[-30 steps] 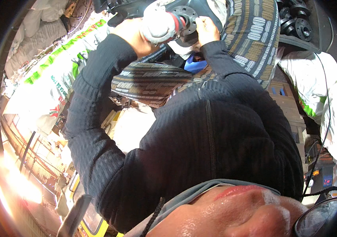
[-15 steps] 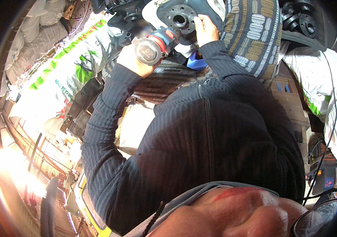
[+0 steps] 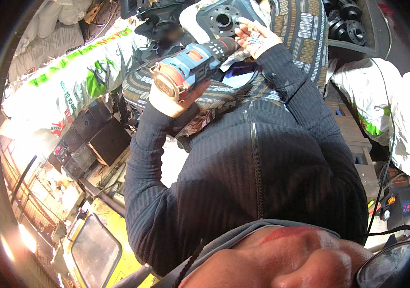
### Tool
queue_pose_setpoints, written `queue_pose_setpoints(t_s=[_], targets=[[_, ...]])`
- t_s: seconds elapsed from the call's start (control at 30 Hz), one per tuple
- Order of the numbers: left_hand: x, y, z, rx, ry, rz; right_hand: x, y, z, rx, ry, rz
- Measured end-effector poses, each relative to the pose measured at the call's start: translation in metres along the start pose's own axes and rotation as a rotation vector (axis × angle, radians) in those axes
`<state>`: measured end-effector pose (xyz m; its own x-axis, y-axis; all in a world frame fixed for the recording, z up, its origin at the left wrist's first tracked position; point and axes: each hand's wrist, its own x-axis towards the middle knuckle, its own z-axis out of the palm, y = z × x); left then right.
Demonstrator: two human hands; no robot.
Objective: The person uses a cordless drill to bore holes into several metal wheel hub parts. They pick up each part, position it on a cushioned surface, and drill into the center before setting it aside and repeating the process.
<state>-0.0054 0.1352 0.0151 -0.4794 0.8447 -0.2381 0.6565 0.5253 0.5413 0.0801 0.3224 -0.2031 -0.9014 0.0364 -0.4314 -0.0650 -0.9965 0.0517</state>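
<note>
**Drill in one hand, metal hub under the other**

Head view: My left hand (image 3: 169,98) grips a cordless power drill (image 3: 193,67), blue and black with a red band near the nose, fingers wrapped tight around its rear body. The tool lies almost level, its round back end turned toward me and its nose pointing toward a dark metal hub plate (image 3: 221,19) at the top of the frame. The plate has a large centre hole ringed by smaller bolt holes. My right hand (image 3: 257,38) rests at the plate's right edge, fingers loosely spread, the fingertips (image 3: 244,26) touching the metal; I cannot tell whether they pinch anything small. Both dark ribbed sleeves reach up from the lower part of the frame. A striped woven cushion (image 3: 305,29) sits behind and under the work. White printed sacks (image 3: 65,81) are piled to my left, black metal blocks (image 3: 97,137) lie below them, and more black flanged parts (image 3: 351,24) sit at the upper right.
</note>
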Motion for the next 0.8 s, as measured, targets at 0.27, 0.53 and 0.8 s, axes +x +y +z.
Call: queue_pose_setpoints(t_s=[0.27,0.53,0.8], targets=[[-0.009,-0.001,0.008,-0.107,-0.044,-0.071,-0.012,0.010,0.015,0.046,-0.234,0.075],[-0.012,-0.009,0.012,-0.046,0.052,0.008,-0.004,0.012,0.003,0.160,-0.131,0.133],[-0.006,-0.009,0.015,-0.085,-0.041,-0.059,0.004,0.016,0.001,0.086,-0.094,0.016]])
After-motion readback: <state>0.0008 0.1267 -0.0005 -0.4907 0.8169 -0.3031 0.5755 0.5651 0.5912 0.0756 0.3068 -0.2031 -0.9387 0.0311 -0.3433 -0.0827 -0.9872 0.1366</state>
